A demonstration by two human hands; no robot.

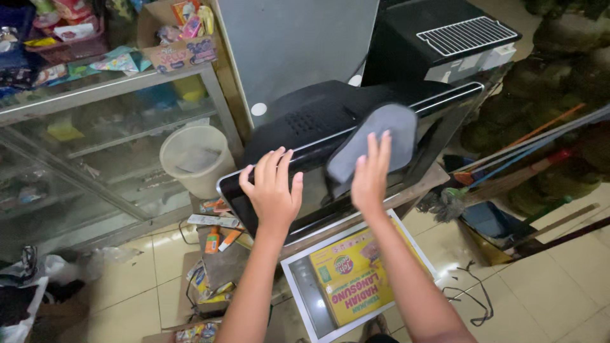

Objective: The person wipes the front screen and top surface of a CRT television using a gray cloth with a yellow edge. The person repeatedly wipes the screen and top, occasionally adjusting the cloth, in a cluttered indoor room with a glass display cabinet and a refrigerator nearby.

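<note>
Microwave oven [330, 136], black and glossy, rests tilted on a wooden stand, its vented top facing up and its front edge nearest the person. A grey cleaning cloth [381, 136] lies draped over the oven's top front edge. The right hand [370, 178] presses flat on the cloth's lower part, fingers straight and together, pinning it rather than clutching it. The left hand [273, 190] lies open on the oven's front-left corner, fingers spread, gripping nothing and, by the look of it, steadying the body.

Wiping this well seems to call for even palm pressure, keeping the cloth spread flat so it does not bunch, and holding the left hand firm, since the oven sits at a slant and could slide on its stand. The vent slots likely need a lighter pass so that the fabric does not snag.

Left of the oven stands a glass display cabinet [95, 146]. Behind the oven, a second black appliance carries a white wire rack [467, 35]. Below the oven, on the tiled floor, a yellow rectangular carton [356, 279] with a round green-and-red emblem and red lettering lies in a white-framed tray. Just left of the oven sits a pale plastic bucket [194, 159]. On the cabinet's top, a brown cardboard box [181, 44] with a purple printed front holds bright sachets. Small orange and white packets [219, 238] lie scattered under the oven's left corner.
</note>
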